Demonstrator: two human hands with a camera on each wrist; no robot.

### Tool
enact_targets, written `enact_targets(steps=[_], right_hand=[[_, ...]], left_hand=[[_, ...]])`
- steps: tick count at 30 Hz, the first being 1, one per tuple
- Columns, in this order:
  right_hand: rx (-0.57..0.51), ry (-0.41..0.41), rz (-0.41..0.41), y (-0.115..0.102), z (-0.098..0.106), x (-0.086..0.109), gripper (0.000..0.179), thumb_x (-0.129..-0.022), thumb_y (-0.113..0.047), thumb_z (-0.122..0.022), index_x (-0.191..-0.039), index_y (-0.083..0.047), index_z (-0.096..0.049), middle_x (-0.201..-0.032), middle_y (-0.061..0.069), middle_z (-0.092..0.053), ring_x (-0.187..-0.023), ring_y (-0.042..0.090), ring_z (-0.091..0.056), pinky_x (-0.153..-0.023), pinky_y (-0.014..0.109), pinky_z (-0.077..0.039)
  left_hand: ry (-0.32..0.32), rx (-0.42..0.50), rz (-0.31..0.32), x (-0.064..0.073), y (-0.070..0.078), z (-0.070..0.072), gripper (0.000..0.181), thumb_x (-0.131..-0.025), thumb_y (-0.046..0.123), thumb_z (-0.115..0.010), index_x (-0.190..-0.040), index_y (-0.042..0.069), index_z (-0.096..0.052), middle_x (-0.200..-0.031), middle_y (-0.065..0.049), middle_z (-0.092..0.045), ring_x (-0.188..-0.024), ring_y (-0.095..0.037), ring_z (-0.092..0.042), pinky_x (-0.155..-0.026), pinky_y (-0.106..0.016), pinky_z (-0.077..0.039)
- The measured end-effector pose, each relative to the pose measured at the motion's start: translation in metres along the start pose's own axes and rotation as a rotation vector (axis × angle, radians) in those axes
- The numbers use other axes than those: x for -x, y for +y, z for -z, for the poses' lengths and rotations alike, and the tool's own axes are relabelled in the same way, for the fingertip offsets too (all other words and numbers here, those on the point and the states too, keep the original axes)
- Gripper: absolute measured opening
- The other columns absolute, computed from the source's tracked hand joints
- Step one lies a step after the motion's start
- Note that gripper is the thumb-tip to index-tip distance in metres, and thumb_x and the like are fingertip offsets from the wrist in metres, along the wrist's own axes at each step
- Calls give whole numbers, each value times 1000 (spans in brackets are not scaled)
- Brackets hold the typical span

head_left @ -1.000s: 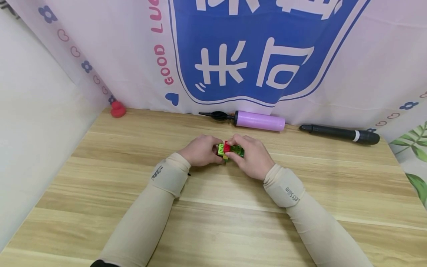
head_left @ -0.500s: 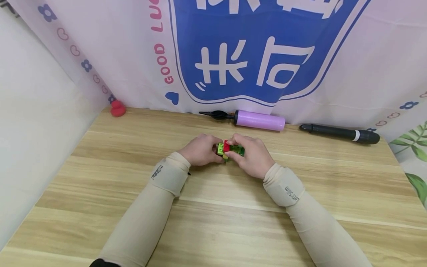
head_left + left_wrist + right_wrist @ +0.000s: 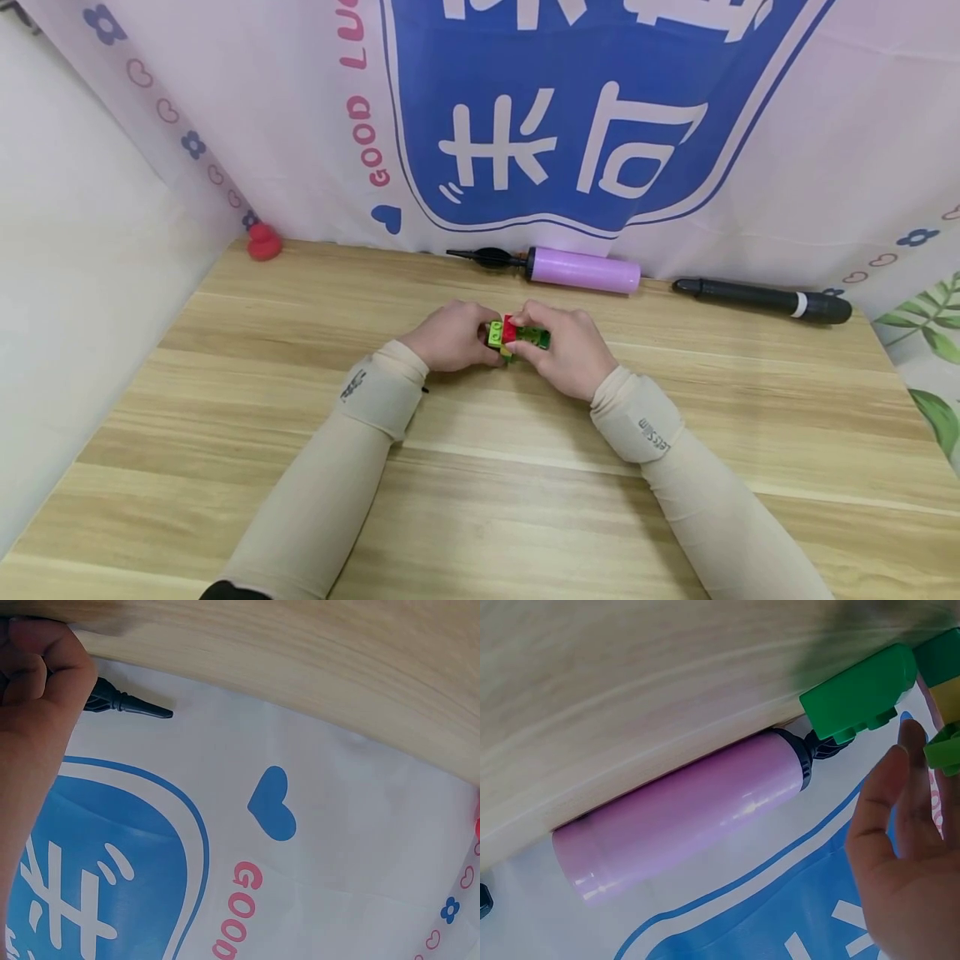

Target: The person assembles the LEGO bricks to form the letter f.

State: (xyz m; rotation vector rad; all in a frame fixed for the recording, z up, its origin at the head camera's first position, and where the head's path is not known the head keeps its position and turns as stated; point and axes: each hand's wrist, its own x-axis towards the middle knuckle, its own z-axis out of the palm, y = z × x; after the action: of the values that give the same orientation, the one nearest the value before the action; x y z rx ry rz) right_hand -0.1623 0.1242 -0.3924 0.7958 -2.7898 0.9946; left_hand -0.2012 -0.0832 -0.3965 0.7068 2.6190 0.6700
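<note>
A small stack of toy building bricks stands between the two hands in the head view. On it are a red brick [image 3: 509, 327], a lime green brick [image 3: 495, 334] with studs up, and some yellow and darker green below. My left hand [image 3: 448, 337] curls around the stack's left side, its thumb near the front. From the right, my right hand [image 3: 564, 348] pinches the red brick between thumb and index finger. The right wrist view gives a green brick [image 3: 859, 694] low by the table. Only the left hand's curled fingers [image 3: 64, 664] show in the left wrist view; the bricks are hidden there.
Behind the hands, a purple hand pump [image 3: 585, 271] with a black nozzle lies along the wooden table's [image 3: 480, 517] back edge. A black microphone-like stick [image 3: 765, 301] lies to its right. A red rubber-looking object [image 3: 263, 242] sits at the back left corner, before a printed cloth [image 3: 300, 167].
</note>
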Motion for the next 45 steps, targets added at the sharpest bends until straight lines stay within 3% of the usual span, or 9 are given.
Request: enact_targets(steps=[31,39,45], right_hand=[[5,-26,37,5,2,0,22,-95,-23,-82,-111,-15,-69,-117,4,-80,-112,30,-76,-97,51,-56],[-1,-122,17,9,12,0,30,-96,-26,-81,-122,-16,-70,-127,4,-77,-122,31,-71,-105,53,-52],[-18,-161,-64,14,32,1,42,-96,-28,-81,-134,-15,-70,-138,3,-71,-133,30,-64,-111,54,-48]], left_hand=[[1,0,5,0,1,0,25,-90,27,-87,-108,15,-74,-84,0,-67,-76,-15,-58,-73,-29,-48],[3,-7,18,1,0,0,28,-89,28,-87,-110,14,-74,-88,-1,-68,-80,-16,-59,-76,-31,-49],[-6,-15,27,1,0,0,31,-90,30,-87,-112,14,-73,-91,0,-68,-83,-17,-59,-79,-32,-49]])
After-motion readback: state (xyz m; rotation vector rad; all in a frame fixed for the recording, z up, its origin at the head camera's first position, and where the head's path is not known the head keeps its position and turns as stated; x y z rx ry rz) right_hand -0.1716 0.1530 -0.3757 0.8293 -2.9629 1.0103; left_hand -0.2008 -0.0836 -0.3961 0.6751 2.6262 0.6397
